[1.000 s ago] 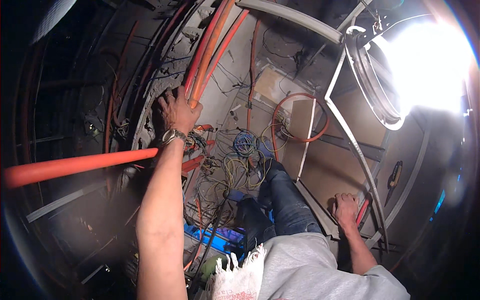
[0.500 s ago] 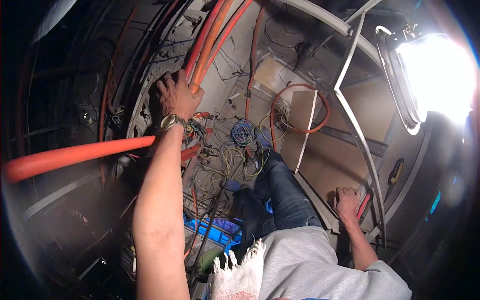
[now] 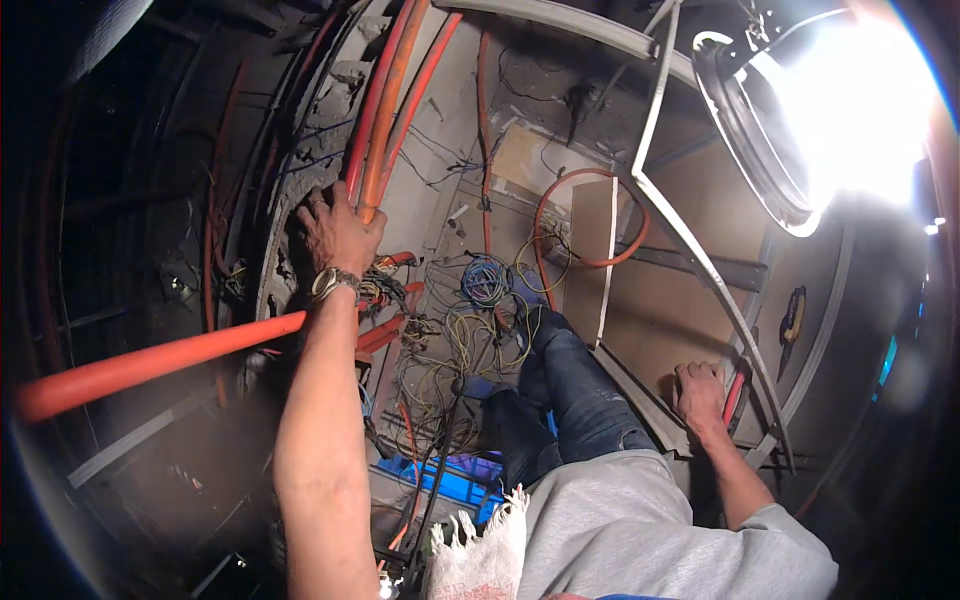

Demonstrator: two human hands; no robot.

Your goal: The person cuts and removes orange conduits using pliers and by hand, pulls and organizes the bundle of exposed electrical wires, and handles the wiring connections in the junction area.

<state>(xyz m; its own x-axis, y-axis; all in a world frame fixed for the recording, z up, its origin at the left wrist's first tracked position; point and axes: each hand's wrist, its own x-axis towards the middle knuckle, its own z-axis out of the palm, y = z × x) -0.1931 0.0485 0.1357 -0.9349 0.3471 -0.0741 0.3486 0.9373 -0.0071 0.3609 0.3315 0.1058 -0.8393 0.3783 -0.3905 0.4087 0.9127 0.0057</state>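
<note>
My left hand [image 3: 335, 237], with a watch on its wrist, braces at the rough broken edge of the concrete wall [image 3: 347, 97]. Its fingers curl over that edge, and its thumb side lies against the lower ends of the orange and red conduits [image 3: 388, 110]. Just below the wrist is a bunch of loose wires [image 3: 382, 285] with short orange conduit stubs [image 3: 380, 335]. Over at the right, my right hand [image 3: 700, 393] rests on the brown board [image 3: 655, 335], empty, its fingers bent and slightly apart. Beside it lies a red-handled tool [image 3: 735, 397], only partly visible.
A bright work lamp [image 3: 850, 110] hangs at upper right, beside a bent white conduit [image 3: 690, 245]. Tangled wires [image 3: 470, 345] and a blue wire coil [image 3: 486, 281] lie near my feet. An orange conduit [image 3: 165, 360] juts out left. A blue crate [image 3: 450, 480] stands below.
The view has shifted slightly, so most things sit a little differently in the picture. Both hands keep their places on the wall edge and the board.
</note>
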